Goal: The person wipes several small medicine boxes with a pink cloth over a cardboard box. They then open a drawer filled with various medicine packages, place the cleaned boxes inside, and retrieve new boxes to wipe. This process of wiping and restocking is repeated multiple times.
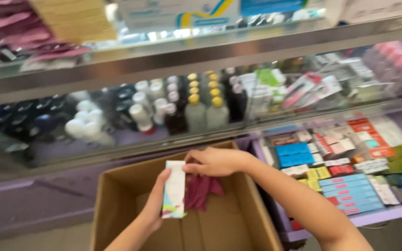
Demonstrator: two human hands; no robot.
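Cardboard box [117,186], flaps open, sits bottom centre. Left hand [157,204] holds a tall white carton [174,189] upright above it, fingers wrapped round its left edge, front face turned to the camera. Right hand [215,161] is closed over the carton's top corner, steadying it. Dark red cloth [201,189] hangs behind. Glass shelf [164,60] mid-frame: yellow-capped bottles [205,104]. Lower right: blue, red and green packets [345,181] in rows.

The left hand [157,200] gripped with curled fingers, thumb up, while the right hand [215,161] arched over, fingertips pinched downward.
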